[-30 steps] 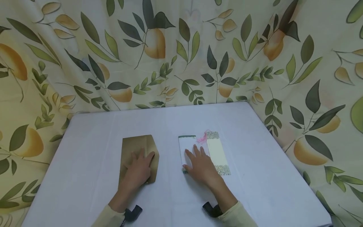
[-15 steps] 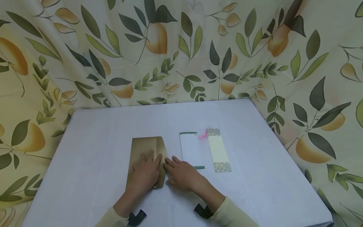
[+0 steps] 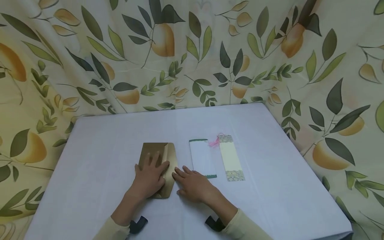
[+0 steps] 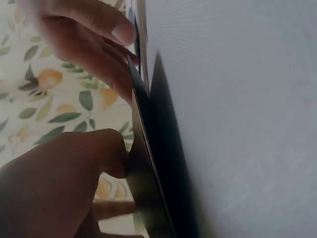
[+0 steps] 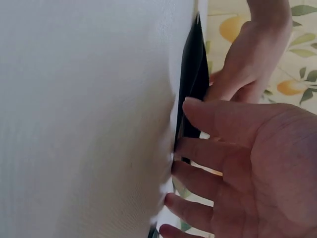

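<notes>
A shiny brown-gold envelope-like piece (image 3: 172, 155) with a crease and angled corners on its right side lies left of the table's middle. My left hand (image 3: 148, 178) rests on it, fingers spread. Beside its lower right edge, my right hand (image 3: 193, 185) is laid low on the table, fingers extended toward the piece. In the left wrist view, the brown piece (image 4: 146, 183) stands slightly off the cloth along one edge, with the left thumb against it. The right wrist view has the right fingers (image 5: 198, 181) straight at the cloth, near the piece's dark side (image 5: 193, 74).
Right of the hands lies a white card (image 3: 201, 155) with green ends, partly behind the right hand. Next to it is a cream bookmark (image 3: 231, 156) with patterned ends and a pink tassel (image 3: 214, 142). A leaf-and-fruit print curtain (image 3: 192, 66) hangs behind the white-covered table (image 3: 279, 186).
The right hand has moved left off the white card to the brown piece's edge. The brown piece has shifted right; the left hand moved with it, then slid slightly left and spread its fingers.
</notes>
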`<state>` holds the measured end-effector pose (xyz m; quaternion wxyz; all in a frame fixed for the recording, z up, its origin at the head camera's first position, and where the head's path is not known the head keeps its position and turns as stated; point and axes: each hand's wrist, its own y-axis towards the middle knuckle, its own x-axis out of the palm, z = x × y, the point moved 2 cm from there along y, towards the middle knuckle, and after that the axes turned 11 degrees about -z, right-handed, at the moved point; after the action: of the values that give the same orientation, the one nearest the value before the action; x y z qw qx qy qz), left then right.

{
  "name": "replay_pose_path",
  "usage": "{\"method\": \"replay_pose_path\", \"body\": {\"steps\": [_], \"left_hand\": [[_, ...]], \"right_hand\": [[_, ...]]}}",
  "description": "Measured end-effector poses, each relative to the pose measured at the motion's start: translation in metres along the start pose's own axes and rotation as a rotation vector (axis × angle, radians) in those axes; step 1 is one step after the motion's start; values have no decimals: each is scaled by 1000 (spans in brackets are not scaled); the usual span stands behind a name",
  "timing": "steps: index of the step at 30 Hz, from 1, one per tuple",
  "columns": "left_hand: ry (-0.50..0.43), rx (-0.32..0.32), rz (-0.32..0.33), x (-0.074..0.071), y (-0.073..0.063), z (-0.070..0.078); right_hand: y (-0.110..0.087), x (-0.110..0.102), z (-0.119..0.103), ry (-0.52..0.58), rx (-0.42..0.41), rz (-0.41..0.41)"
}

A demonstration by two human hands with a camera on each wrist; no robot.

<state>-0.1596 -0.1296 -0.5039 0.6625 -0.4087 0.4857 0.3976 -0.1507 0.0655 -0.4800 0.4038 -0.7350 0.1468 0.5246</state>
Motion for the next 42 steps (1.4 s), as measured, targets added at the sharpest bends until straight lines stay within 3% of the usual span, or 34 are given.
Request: {"method": "replay_pose_path", "body": {"steps": [4,8,13,19,26,35,42], "left_hand": [[102,102,19,-1,4,-3],[164,145,56,-4,6,-10],[30,157,-26,-4,8,-21],[-187,116,22,2,3,-26],[-246,80,34,13,-2,-22],[-376,99,23,21,-4,-23],[-369,92,14,24,-6,-23]], "right_hand": [[0,1,1,-15,-10,13],[0,1,3,-22,-13,15],[-2,2,4,-9,-22,9],[-1,3,5,-19,-44,12],[0,4,7,5,-50,28],[-1,7,11,44,-59,42],[-3,3,10,69,-84,48]]}}
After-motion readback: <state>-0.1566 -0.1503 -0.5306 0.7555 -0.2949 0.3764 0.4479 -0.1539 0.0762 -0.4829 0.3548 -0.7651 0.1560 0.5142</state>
